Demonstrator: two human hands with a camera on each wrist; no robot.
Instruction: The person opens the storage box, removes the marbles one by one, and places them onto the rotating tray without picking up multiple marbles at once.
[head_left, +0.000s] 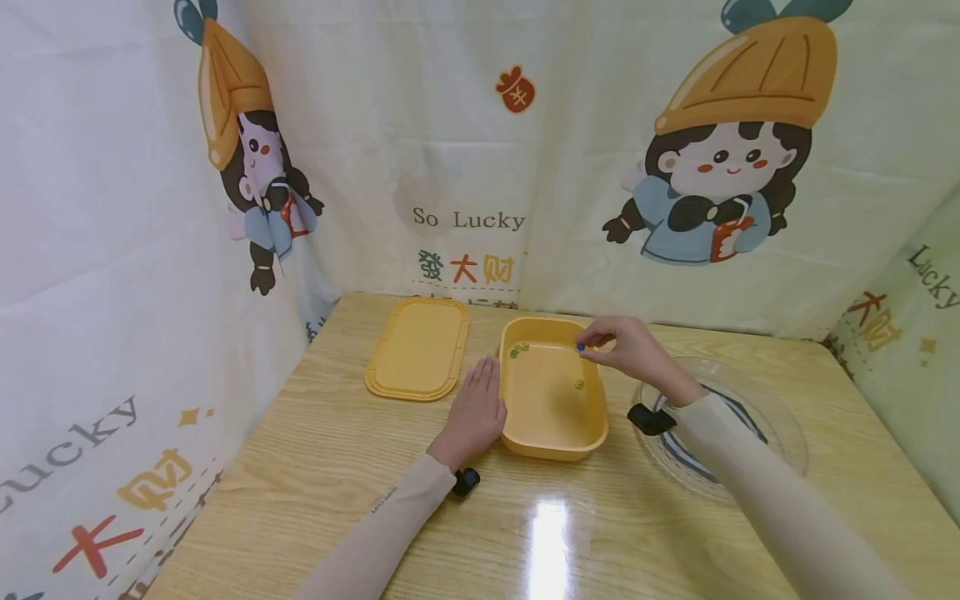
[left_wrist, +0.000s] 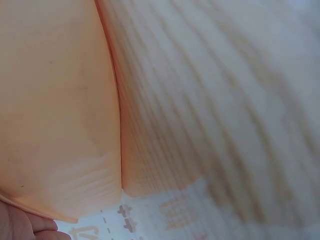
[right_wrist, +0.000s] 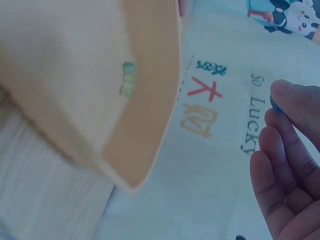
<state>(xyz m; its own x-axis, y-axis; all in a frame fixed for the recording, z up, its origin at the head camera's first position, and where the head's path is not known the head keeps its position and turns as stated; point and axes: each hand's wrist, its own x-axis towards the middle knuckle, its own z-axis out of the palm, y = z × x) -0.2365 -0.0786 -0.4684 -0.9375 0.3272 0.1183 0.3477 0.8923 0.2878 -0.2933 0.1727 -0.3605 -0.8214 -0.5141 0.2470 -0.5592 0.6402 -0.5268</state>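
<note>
My right hand pinches a small blue bead between thumb and fingertip, above the right side of a yellow-orange plastic box. The right wrist view shows that bead mostly covered by the thumb. Inside the box lie several small green beads grouped toward the far left, and one green bead apart on the right. With fingers straight, my left hand rests along the box's left side. Its fingertips show at the lower corner of the left wrist view.
A flat yellow lid lies on the wooden table left of the box. Under my right forearm is a round clear dish holding something dark-and-white striped. Printed curtains close off the back and sides.
</note>
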